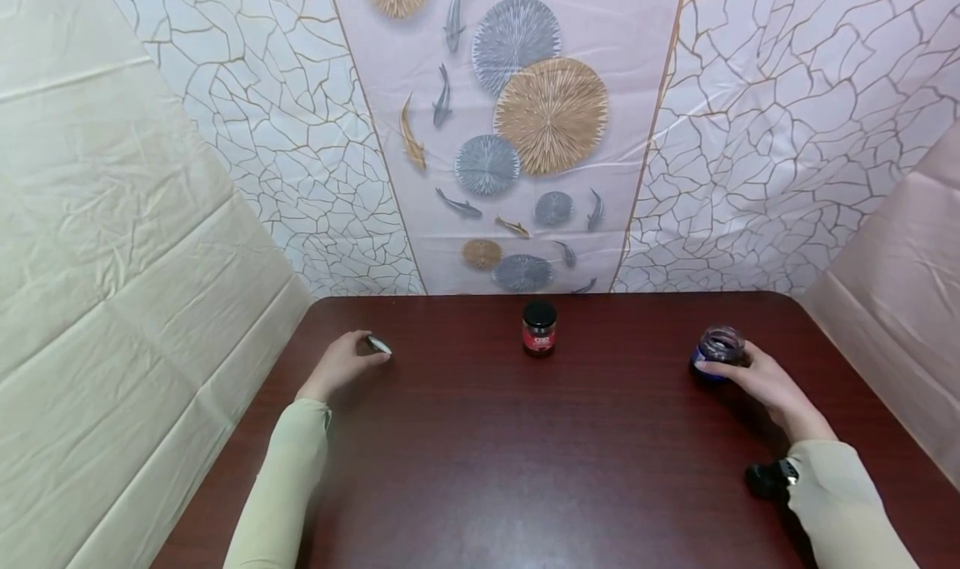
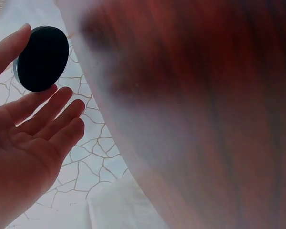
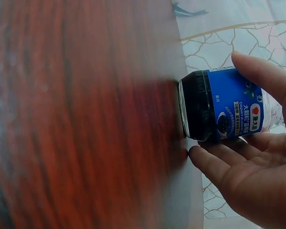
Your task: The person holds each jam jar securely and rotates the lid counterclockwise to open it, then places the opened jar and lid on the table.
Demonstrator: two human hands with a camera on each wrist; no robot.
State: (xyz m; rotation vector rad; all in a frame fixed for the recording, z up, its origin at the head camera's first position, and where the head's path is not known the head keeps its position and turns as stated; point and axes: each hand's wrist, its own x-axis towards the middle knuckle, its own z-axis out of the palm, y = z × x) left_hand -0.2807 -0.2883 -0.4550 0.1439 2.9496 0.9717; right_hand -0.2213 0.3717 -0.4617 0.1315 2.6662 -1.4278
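Observation:
At the left of the table, my left hand (image 1: pixel 337 367) pinches a round jar lid (image 2: pixel 42 58) by its edge, thumb on one side and a fingertip on the other. The lid is held on edge above the table, its dark face toward the left wrist camera. On the right side, my right hand (image 1: pixel 772 386) grips a glass jar (image 3: pixel 236 105) with a blue label and dark contents in its lower part. In the head view this jar's mouth is uncovered. Its base is right at the tabletop.
A second jar (image 1: pixel 539 329) with a red label and a black lid stands upright near the back middle of the dark red-brown table (image 1: pixel 525 452). A patterned cloth (image 1: pixel 517 136) hangs behind the table's back edge. A black device (image 1: pixel 768 478) sits at my right wrist.

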